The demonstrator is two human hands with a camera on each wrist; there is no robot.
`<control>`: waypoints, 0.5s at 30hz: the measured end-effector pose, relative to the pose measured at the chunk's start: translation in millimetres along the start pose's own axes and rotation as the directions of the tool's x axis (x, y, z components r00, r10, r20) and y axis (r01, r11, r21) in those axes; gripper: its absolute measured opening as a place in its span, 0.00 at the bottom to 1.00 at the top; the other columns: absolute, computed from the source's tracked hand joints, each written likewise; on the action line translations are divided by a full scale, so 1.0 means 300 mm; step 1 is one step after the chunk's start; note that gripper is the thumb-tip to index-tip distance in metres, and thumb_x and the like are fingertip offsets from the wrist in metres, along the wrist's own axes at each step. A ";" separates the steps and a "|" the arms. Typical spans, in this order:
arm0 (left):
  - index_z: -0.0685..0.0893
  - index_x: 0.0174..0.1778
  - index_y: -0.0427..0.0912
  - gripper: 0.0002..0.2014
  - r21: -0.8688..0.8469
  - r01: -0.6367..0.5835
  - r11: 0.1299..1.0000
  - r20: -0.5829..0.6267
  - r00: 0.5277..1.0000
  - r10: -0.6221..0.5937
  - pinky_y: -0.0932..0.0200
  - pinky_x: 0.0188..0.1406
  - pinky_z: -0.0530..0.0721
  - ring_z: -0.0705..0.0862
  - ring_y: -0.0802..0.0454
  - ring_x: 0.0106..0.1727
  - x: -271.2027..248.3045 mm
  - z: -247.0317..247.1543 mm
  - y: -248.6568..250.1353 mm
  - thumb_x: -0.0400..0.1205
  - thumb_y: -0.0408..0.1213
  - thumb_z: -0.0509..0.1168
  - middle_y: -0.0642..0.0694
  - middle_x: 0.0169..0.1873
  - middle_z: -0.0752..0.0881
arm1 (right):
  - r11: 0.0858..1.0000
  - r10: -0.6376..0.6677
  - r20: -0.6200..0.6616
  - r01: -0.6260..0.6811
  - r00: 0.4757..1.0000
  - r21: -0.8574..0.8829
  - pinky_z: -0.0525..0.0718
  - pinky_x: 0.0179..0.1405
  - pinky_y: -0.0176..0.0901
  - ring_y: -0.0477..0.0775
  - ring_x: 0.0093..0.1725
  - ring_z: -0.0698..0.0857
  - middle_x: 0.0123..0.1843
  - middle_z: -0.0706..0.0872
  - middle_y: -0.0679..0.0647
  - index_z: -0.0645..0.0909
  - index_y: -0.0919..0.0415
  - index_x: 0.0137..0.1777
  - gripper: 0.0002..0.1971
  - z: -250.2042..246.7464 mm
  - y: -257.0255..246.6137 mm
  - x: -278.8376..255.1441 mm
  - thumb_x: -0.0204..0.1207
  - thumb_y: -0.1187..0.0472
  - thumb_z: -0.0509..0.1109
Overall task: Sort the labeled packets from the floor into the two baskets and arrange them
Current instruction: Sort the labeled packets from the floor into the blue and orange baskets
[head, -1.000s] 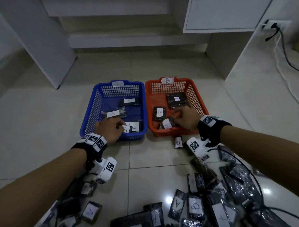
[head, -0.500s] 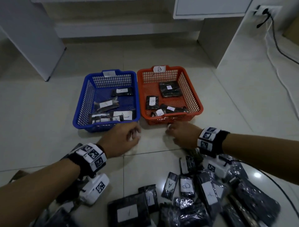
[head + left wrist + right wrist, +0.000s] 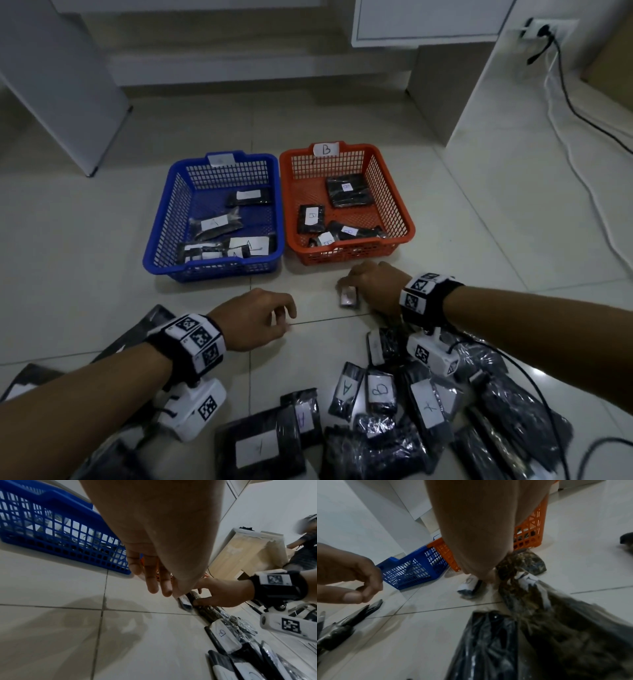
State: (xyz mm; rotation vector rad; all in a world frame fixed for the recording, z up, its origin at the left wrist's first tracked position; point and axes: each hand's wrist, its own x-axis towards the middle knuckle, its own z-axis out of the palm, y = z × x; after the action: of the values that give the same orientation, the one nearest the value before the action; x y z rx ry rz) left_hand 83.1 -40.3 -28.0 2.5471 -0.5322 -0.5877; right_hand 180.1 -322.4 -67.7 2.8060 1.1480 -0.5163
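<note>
The small packet (image 3: 348, 296) lies flat, long axis pointing toward the orange basket (image 3: 404, 219); right hand (image 3: 373, 286) pinches it from above, left hand (image 3: 255, 320) loosely curled, empty.

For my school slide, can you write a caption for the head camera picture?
Right hand picks up a small packet near the orange basket; left hand hovers empty.

A wall socket (image 3: 548, 27) with a black plug and trailing cable (image 3: 582, 116) sits far beyond the right hand's grip, past a white cabinet (image 3: 428, 17); a pale wooden box (image 3: 243, 553) stands on the tiled floor (image 3: 85, 267) beyond.
</note>
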 end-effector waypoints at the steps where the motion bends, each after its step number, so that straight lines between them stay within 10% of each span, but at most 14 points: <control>1: 0.83 0.55 0.57 0.07 -0.015 0.003 1.000 -0.010 1.000 -0.003 0.59 0.43 0.86 0.85 0.62 0.40 0.008 0.004 0.004 0.82 0.43 0.66 0.62 0.40 0.85 | 1.000 0.007 -0.003 -0.007 1.000 -0.030 0.76 0.66 0.56 0.60 0.73 0.75 0.73 0.79 0.54 0.73 0.46 0.79 0.28 0.001 -0.002 -0.005 0.80 0.63 0.67; 5: 0.83 0.56 0.56 0.08 -0.050 -0.002 0.999 -0.018 1.000 0.001 0.56 0.46 0.87 0.85 0.62 0.41 0.040 0.026 0.028 0.83 0.43 0.66 0.62 0.43 0.84 | 0.999 0.017 0.006 -0.017 1.000 -0.030 0.73 0.64 0.55 0.58 0.69 0.76 0.67 0.80 0.52 0.80 0.48 0.69 0.20 0.000 -0.011 -0.026 0.78 0.45 0.71; 9: 0.77 0.63 0.59 0.14 -0.162 0.037 0.986 -0.014 0.999 -0.040 0.55 0.49 0.87 0.86 0.59 0.44 0.073 0.052 0.053 0.83 0.49 0.68 0.60 0.53 0.82 | 0.972 0.040 -0.065 -0.024 0.997 0.235 0.81 0.60 0.52 0.53 0.51 0.87 0.51 0.89 0.46 0.82 0.47 0.55 0.16 0.006 -0.020 -0.052 0.70 0.47 0.78; 15: 0.75 0.68 0.60 0.18 -0.500 0.073 0.863 -0.080 0.988 -0.130 0.52 0.46 0.90 0.92 0.55 0.42 0.116 0.065 0.111 0.83 0.46 0.70 0.53 0.51 0.88 | 0.701 0.044 -0.169 0.090 0.985 0.708 0.89 0.51 0.46 0.43 0.46 0.88 0.50 0.89 0.46 0.84 0.54 0.56 0.16 -0.025 -0.059 -0.088 0.70 0.55 0.83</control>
State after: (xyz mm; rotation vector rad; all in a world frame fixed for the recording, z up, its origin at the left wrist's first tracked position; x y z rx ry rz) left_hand 93.8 -90.5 -36.9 2.1045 -0.1724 -0.5325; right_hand 152.3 -326.0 -50.8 3.5631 1.2099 -0.9094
